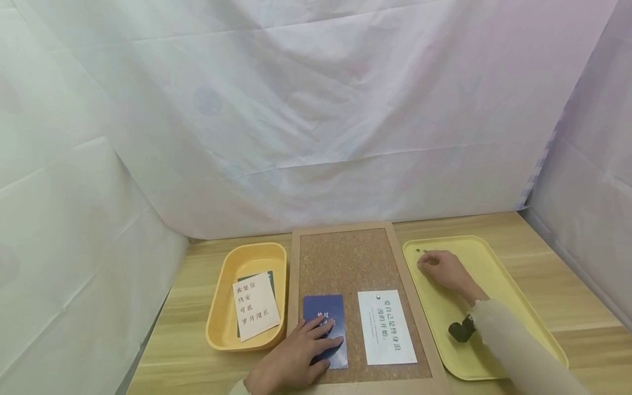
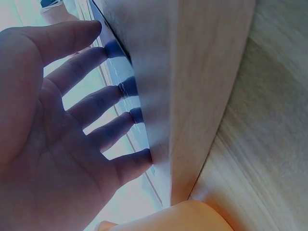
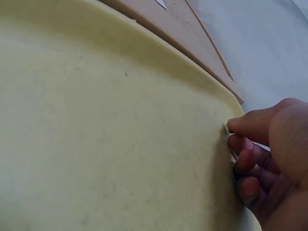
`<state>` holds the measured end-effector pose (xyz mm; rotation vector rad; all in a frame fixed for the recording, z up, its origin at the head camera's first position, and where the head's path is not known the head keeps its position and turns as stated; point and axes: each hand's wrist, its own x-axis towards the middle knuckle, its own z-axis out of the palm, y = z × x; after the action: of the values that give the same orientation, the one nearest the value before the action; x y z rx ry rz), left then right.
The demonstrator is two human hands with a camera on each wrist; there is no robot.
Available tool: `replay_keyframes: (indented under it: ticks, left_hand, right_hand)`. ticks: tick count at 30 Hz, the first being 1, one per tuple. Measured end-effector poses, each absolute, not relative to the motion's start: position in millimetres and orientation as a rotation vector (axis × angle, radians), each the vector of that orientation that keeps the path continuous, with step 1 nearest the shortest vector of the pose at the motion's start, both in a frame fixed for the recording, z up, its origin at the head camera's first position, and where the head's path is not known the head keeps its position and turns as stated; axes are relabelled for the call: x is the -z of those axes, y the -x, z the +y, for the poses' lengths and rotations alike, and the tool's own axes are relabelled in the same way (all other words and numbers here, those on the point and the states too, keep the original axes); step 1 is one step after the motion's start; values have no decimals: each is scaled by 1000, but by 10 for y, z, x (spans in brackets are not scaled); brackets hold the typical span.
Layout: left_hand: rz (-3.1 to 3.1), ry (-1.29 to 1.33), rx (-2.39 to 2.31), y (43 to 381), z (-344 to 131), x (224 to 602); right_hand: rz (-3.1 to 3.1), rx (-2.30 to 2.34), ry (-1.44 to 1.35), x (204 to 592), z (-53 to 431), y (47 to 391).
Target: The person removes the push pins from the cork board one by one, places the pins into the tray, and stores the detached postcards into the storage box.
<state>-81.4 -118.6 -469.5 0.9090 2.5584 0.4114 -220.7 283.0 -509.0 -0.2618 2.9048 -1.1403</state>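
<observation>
My left hand (image 1: 306,351) lies with fingers spread on a dark blue card (image 1: 323,307), its fingertips (image 2: 126,87) pressing the card against the framed cork board (image 1: 345,258). Beside it on the cork is a white card (image 1: 387,329) with printed writing and a small shiny thumbtack (image 1: 378,297) near its top. At the far left part of the yellow tray (image 1: 486,263), my right hand (image 1: 446,269) pinches a small pale thumbtack (image 3: 228,128) between thumb and forefinger. Small thumbtacks (image 1: 418,250) lie in the tray just beyond these fingers.
Left of the board stands a yellow-orange bin (image 1: 217,323) holding a white card (image 1: 255,307) over a dark green one. A black strapped object (image 1: 461,330) is at the right wrist. White cloth (image 1: 316,120) hangs behind the wooden table (image 1: 173,329).
</observation>
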Motion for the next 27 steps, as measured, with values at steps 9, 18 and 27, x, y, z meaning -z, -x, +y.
replay_keyframes:
  ticks: [9, 18, 27]
  left_hand:
    - [2572, -939, -412, 822, -1186, 4691]
    - [2559, -912, -418, 820, -1174, 4697]
    - [2547, -891, -410, 814, -1181, 4695]
  right_hand:
    - [2906, 1140, 263, 5060, 2834, 2201]
    - [2902, 1144, 253, 5051, 2826, 2192]
    - [2966, 1136, 272, 5018, 2774, 2187]
